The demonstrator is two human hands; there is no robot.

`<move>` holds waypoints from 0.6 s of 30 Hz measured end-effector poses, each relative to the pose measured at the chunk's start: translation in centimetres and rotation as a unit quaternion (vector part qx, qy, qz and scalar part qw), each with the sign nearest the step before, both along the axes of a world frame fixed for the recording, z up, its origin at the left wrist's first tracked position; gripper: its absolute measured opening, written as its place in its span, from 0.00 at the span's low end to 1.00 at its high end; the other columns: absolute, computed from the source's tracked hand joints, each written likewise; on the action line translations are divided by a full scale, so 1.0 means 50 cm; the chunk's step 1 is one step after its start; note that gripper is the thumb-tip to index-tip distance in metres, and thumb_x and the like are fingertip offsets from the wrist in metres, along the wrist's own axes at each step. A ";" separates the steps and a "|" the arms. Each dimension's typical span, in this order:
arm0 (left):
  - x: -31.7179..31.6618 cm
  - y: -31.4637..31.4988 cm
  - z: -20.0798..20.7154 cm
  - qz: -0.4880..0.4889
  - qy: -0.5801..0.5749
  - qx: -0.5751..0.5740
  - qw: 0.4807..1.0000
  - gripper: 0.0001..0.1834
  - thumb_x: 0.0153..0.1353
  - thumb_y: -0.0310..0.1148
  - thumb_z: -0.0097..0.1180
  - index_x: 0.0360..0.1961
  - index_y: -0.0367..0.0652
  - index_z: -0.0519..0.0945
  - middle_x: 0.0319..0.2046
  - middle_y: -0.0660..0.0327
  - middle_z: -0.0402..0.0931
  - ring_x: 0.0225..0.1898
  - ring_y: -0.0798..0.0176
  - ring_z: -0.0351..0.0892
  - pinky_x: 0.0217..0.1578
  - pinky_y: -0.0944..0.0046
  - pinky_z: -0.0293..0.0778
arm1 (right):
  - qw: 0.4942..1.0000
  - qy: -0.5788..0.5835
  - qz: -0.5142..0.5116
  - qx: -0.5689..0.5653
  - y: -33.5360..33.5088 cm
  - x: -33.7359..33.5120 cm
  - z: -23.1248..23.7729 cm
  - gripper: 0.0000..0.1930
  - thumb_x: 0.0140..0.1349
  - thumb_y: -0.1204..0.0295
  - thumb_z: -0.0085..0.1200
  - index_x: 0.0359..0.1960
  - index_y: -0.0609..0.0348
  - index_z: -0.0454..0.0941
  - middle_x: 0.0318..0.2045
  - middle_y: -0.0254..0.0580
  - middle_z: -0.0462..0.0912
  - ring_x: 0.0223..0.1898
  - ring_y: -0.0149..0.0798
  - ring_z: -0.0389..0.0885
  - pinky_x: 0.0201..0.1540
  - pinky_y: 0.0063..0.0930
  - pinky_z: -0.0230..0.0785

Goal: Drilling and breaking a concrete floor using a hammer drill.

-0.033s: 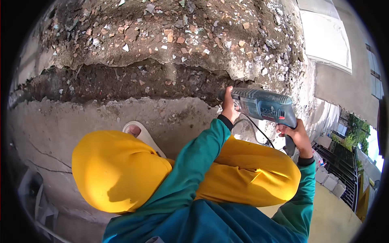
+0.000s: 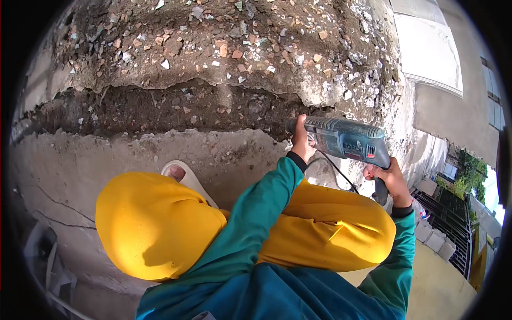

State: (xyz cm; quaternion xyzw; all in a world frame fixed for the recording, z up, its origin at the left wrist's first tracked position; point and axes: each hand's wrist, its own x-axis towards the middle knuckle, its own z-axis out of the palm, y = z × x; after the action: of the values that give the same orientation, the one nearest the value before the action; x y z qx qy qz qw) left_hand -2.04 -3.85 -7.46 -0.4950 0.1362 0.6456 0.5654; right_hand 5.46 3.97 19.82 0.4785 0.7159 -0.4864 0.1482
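Head view: the dusty, ribbed blue-grey power drill [image 2: 349, 140] spans both hands, its long axis running from the right hand [image 2: 392, 178], curled round the rear handle, to the left hand [image 2: 302, 141], clasping the front, nearer the crumbly trench [image 2: 176, 109]. Beyond the hands lies jagged rubble [image 2: 229, 50]; leftward, gritty concrete [image 2: 106, 170].

an outdoor work site, judging by the power tool [image 2: 346, 141], rough trench [image 2: 160, 109], scattered rubble [image 2: 224, 50] and perhaps a fence [image 2: 450, 232].
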 end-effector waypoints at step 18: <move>-0.022 -0.039 0.141 0.123 0.093 0.108 0.982 0.24 0.55 0.57 0.49 0.36 0.47 0.79 0.35 0.62 0.81 0.34 0.55 0.82 0.36 0.54 0.77 | 0.974 -0.033 0.125 0.186 -0.076 0.039 0.120 0.11 0.50 0.72 0.61 0.30 0.69 0.76 0.18 0.37 0.75 0.23 0.27 0.68 0.28 0.27 0.64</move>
State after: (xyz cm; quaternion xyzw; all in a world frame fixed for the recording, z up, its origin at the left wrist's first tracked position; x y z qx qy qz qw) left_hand -3.14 -5.78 -0.39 -0.3821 0.0555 0.7644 0.5164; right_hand 7.43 0.18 25.82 0.4199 0.8427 -0.3062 0.1402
